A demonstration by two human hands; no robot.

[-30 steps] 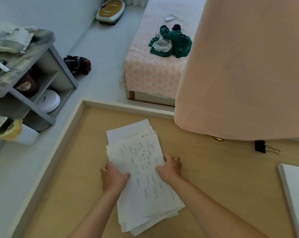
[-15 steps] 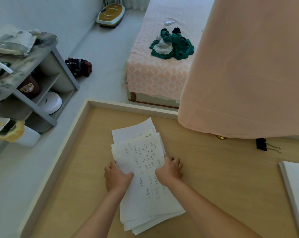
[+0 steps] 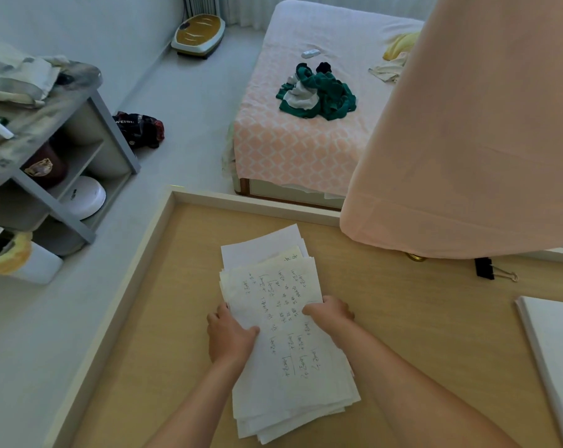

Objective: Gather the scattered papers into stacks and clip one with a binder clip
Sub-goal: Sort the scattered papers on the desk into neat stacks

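Uneven paper stack on the desk is gripped at both side edges by left hand and right hand. Risk: offset lower sheets could be splayed if lifted unsquared — binder clip lies well apart, rightward.

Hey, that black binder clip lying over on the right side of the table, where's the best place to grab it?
Pinch the binder clip by its wire handles, coming from above on its right side. They stick out to the right of the black body, which lies flat on the table, so its mouth probably faces left, toward the paper stack, ready to squeeze open.
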